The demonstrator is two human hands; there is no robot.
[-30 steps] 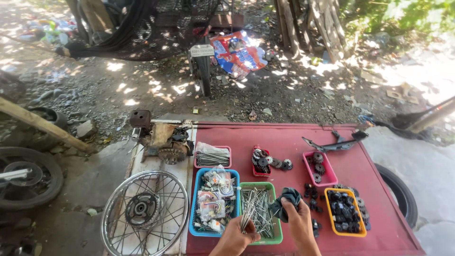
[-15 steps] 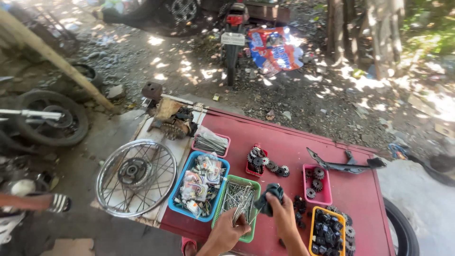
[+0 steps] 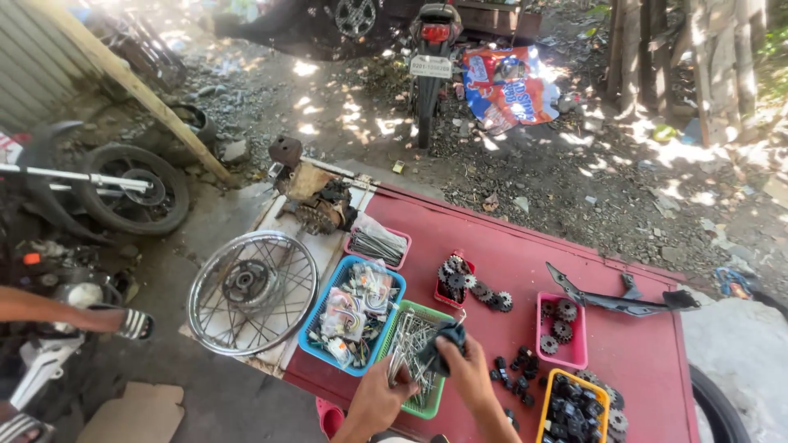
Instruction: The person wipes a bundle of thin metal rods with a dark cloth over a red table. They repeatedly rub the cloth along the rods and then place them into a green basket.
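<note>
**A:** State of the hands?

**B:** Left hand closed around the spokes, fingers wrapped low on the bundle. Right hand gripping a dark cloth, pressed against the upper ends of the spokes.

**A:** Location?

**B:** Over the green tray, at 6 o'clock on the red bench. Blue tray touching it at 9 o'clock; spoked wheel further out at 9. Pink tray of gears at 3 o'clock, apart.

**A:** Step in hand?

**B:** Judged as wiping the spokes, mid-stroke. Looks unfinished: more loose spokes lying in the tray.

**A:** Requirement for the next move?

**B:** Firm hold on the bundle, cloth drawn along the length, no spokes slipping free.
</note>
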